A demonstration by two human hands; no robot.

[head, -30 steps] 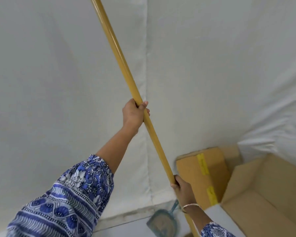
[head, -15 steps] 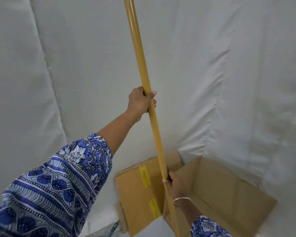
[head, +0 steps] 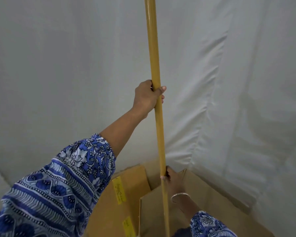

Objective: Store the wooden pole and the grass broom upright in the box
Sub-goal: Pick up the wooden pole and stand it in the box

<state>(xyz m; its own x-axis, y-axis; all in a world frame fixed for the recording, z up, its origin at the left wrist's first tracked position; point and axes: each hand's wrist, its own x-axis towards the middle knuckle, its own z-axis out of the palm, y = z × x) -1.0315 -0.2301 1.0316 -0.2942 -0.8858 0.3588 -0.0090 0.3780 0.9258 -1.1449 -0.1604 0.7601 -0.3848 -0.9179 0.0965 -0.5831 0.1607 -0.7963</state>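
Observation:
A long yellow-brown wooden pole [head: 156,65] stands almost upright through the middle of the view, its top out of frame. My left hand [head: 147,97] grips it high up, arm stretched out. My right hand [head: 172,178], with a bangle on the wrist, grips it lower down, just above the open cardboard box [head: 217,199]. The pole's lower part runs down past the box's near wall and leaves the frame, so its foot is hidden. No grass broom is in view.
A cardboard flap with yellow tape [head: 120,194] hangs out on the box's left side. White cloth sheeting [head: 246,82] covers the walls behind and beside the box, which sits in a corner.
The pole has swung from a lean toward the upper left to nearly upright. The view has shifted right and the box has come in under the pole's lower end.

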